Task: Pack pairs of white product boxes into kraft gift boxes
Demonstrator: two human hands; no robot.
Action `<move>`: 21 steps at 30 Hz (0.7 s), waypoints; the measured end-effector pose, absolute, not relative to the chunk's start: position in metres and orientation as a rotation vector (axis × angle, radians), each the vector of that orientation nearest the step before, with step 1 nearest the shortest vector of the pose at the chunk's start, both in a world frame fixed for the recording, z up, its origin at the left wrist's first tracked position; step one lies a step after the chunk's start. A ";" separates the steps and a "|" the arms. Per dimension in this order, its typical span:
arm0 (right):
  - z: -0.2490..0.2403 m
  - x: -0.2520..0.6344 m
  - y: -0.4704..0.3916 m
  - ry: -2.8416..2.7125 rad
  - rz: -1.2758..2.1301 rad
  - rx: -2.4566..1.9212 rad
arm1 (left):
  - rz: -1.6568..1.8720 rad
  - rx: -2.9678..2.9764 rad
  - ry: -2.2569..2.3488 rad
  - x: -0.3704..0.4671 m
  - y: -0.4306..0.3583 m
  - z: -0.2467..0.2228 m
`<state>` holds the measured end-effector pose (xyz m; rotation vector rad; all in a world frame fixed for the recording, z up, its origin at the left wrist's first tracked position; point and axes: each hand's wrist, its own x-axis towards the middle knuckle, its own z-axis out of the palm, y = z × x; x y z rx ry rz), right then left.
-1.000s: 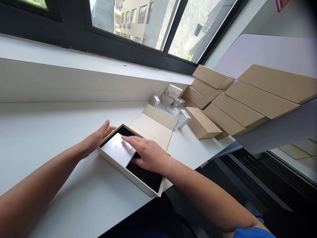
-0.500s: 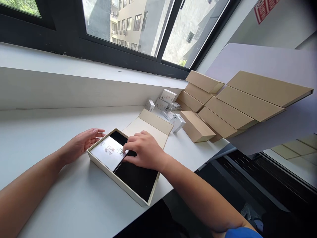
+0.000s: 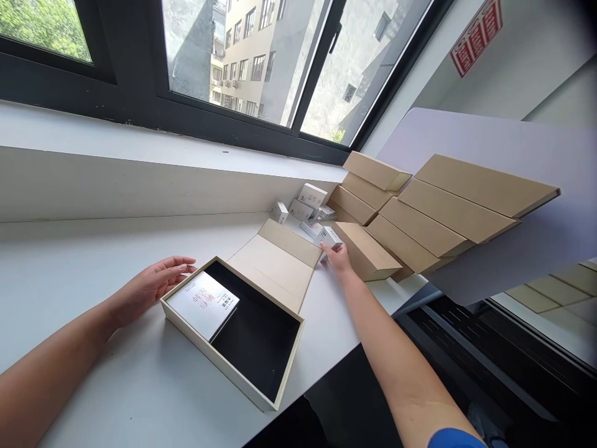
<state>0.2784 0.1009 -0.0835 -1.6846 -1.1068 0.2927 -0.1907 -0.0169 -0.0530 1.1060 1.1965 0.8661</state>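
An open cream gift box (image 3: 219,373) with a black lining lies on the white table, its flap lid (image 3: 275,261) folded out toward the window. A white printed carton (image 3: 203,305) sits inside at the box's left end. My left hand (image 3: 156,283) rests beside that end, fingers stretched out and partly behind the rim; it holds nothing. Beyond the lid, my right hand (image 3: 336,258) has its fingers closed around the lower part of a small white carton (image 3: 329,236). Part of the grip is hidden by the hand itself.
Several more small white cartons (image 3: 301,209) stand and lie near the wall. To their right, several closed tan boxes (image 3: 433,218) are stacked, with one tan box (image 3: 366,249) close to my right hand. A window (image 3: 247,68) runs behind the table.
My right hand has left the white carton in the gift box and reached across to the small cartons, closing on one. My left hand stays by the box. The view has shifted slightly.
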 end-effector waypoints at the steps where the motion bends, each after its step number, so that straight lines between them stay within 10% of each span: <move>1: -0.087 0.278 0.103 -1.097 0.299 -1.691 | 0.862 1.108 1.204 -0.190 -0.017 -0.053; 12: -0.007 0.308 0.152 -0.800 0.226 -1.502 | 0.797 1.226 1.253 -0.184 -0.016 -0.062; 21: -0.049 0.282 0.197 -0.809 0.001 -1.896 | 0.846 1.339 1.240 -0.192 -0.013 -0.081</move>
